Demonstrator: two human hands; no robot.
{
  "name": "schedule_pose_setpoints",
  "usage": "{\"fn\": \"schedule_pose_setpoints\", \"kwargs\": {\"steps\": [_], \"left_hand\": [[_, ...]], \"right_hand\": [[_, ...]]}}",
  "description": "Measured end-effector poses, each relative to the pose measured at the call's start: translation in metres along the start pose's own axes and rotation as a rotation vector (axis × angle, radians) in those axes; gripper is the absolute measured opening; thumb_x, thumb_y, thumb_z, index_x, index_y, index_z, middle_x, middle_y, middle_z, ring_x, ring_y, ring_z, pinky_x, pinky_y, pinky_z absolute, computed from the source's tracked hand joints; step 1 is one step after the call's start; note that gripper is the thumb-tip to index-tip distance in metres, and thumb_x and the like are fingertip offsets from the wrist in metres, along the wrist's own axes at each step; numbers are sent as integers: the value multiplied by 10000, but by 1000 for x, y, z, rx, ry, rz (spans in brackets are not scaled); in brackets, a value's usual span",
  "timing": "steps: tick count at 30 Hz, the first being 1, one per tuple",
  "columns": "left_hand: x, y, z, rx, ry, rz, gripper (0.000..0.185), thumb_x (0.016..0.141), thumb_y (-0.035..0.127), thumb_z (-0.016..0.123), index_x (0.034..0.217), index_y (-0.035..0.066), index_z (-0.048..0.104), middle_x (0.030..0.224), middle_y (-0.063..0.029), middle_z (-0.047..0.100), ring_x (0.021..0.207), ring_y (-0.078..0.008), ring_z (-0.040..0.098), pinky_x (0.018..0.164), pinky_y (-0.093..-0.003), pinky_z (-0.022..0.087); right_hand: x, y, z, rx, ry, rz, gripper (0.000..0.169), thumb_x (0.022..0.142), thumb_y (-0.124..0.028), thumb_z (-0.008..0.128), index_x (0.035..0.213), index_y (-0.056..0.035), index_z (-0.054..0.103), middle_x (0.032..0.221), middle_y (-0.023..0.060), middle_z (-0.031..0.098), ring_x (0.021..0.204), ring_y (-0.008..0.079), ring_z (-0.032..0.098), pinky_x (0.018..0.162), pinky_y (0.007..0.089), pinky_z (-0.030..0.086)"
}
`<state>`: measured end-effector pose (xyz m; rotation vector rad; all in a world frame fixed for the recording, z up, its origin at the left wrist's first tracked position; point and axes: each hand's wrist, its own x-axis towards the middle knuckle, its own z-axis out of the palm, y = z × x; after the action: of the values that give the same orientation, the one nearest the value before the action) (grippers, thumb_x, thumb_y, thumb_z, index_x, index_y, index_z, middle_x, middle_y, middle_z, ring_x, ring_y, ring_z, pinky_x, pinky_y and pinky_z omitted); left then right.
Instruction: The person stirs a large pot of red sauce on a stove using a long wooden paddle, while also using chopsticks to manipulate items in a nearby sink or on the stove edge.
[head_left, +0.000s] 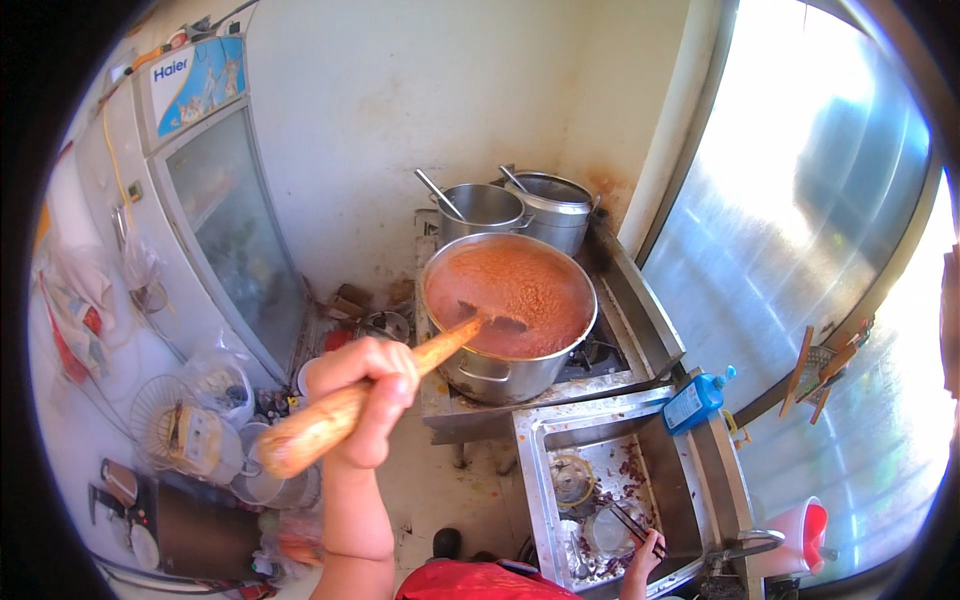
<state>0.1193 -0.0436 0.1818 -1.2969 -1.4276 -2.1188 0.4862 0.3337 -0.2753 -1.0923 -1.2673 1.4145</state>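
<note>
My left hand (367, 401) grips a thick wooden handle (450, 345) that slants down into a large metal stockpot (517, 379). The pot is nearly full of a red-orange sauce (517, 277) with a bubbly or grainy surface. A dark head at the handle's end is partly sunk in it. Over the stainless steel sink (540, 480) at lower right, my right hand (648, 553) holds dark chopsticks (628, 521). A clear bowl (611, 529), a yellow-rimmed round container (571, 480), a spoon (579, 559) and dark red scraps lie in the sink.
Behind the big pot stand two metal pots (480, 206) (559, 217) with utensils leaning in them, all on a metal stove (637, 345). A blue pump bottle (694, 405), a faucet (750, 544) and a pink-red container (799, 536) edge the sink. A Haier refrigerator (225, 225) stands left.
</note>
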Motion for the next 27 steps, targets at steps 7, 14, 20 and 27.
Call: {"fn": "schedule_pose_setpoints", "kwargs": {"steps": [7,14,20,27], "left_hand": [[-61,-98,35,174,75,239,239,895,78,578,705,42,437,560,-34,472,474,-148,458,484,-307,380],[-86,-167,57,196,57,357,243,811,26,624,677,59,424,568,-66,472,471,-228,487,503,-347,395],[-90,-204,49,262,22,272,251,722,-27,654,669,71,429,632,-80,471,545,-273,476,531,-376,377],[-52,-156,26,304,-40,93,271,840,87,659,679,77,441,617,-33,475,551,-164,475,535,-310,383]], "right_hand": [[-2,-18,26,-9,-18,65,217,1008,-238,554,995,-24,588,941,95,629,811,187,645,723,346,594],[4,-26,23,-73,18,-35,237,1012,-253,541,1034,-21,584,906,101,638,823,187,656,717,322,587],[-2,-39,16,-45,32,-52,220,1022,-209,529,1011,4,582,985,115,609,874,203,647,740,356,608],[-8,-29,1,-5,86,5,211,1004,-217,547,987,-15,606,941,103,609,856,205,642,712,351,606]]}}
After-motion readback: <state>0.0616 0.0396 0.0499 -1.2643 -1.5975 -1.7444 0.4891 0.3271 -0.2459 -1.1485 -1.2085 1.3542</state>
